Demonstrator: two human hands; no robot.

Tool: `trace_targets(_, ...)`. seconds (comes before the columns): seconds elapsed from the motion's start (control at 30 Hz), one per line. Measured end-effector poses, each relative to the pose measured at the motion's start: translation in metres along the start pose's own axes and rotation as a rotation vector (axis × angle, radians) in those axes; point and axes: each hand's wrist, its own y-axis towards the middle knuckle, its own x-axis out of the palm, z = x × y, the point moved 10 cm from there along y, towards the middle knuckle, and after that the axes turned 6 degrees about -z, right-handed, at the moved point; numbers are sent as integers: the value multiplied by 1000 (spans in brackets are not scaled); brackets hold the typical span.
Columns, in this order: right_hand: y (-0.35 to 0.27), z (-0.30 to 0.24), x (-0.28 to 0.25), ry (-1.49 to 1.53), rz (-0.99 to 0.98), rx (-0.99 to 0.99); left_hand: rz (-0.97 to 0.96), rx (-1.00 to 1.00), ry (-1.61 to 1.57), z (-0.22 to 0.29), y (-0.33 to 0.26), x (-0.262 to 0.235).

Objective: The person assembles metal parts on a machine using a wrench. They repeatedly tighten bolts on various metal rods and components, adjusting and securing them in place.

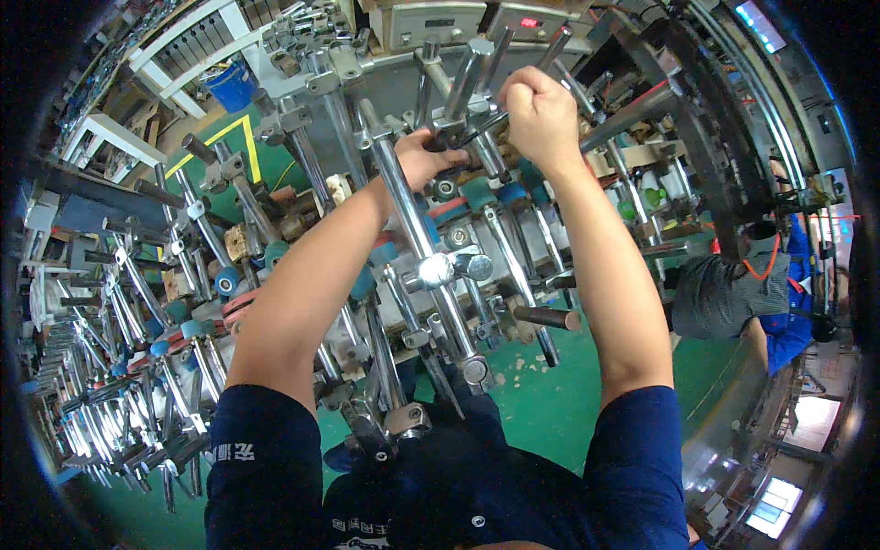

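Both arms reach forward over a dense rack of shiny metal rods joined by clamps. My right hand [541, 115] is closed in a fist around one end of a slim dark bar-like tool [486, 126]; its exact kind does not show. The tool slants down and left to the clamps near my left hand [425, 161]. That hand's fingers are bent around a dark part among the rods, which I cannot make out. A long chrome rod [403, 197] passes in front of my left wrist, with a shiny clamp [434, 270] lower on it.
More rods, with blue and red rollers [225, 280], fill the left side. Behind stand grey control boxes [532, 23] with a red display and a blue bucket [229, 84]. A person in blue [796, 302] is at the right. Green floor [541, 403] shows below.
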Motion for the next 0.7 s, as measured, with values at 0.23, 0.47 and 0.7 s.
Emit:
trace_targets(0.23, -9, -91, 11, -924, -94, -507, 16, 22, 70, -30, 17, -23)
trace_targets(0.47, -28, -88, 32, -802, -251, -614, -47, -1, 55, -28, 4, -18)
trace_targets(0.7, -28, -71, 20, -681, -76, -683, -68, -12, 40, -16, 1, -7)
